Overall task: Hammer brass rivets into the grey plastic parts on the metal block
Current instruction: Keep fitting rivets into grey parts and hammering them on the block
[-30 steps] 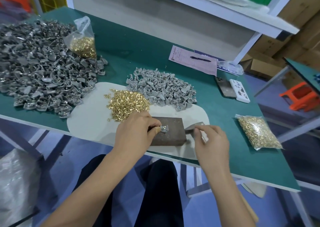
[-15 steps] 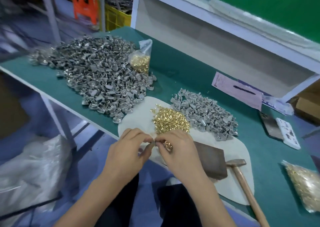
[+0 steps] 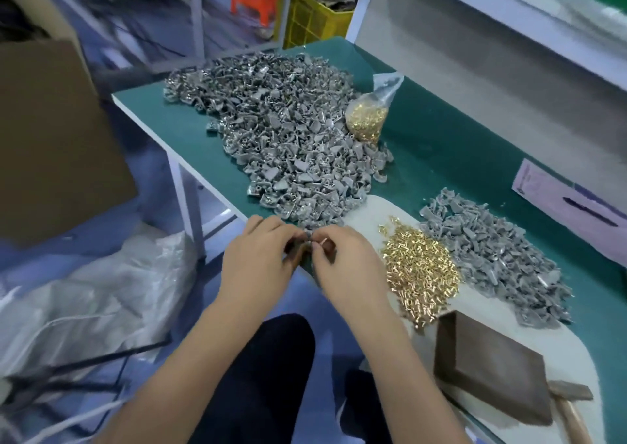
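Observation:
My left hand (image 3: 258, 260) and my right hand (image 3: 346, 267) meet fingertip to fingertip over the table's front edge, just below the large pile of grey plastic parts (image 3: 281, 138). Together they pinch a small grey plastic part (image 3: 321, 240), which the fingers mostly hide. The dark metal block (image 3: 488, 365) lies bare on the white mat (image 3: 576, 352) to the right of both hands. Beside the block, the hammer (image 3: 573, 399) lies at the lower right. Loose brass rivets (image 3: 420, 267) are heaped right of my right hand.
A smaller pile of grey parts (image 3: 492, 250) lies behind the rivets. A clear bag of rivets (image 3: 366, 117) leans on the large pile. A paper with a pen (image 3: 570, 206) lies far right. A cardboard box (image 3: 51, 138) and white sack (image 3: 101, 301) stand left of the green table (image 3: 441, 145).
My left hand left the metal block with the part and my right hand let go of the hammer. Both hands came together and moved left toward the large pile; the view swung left.

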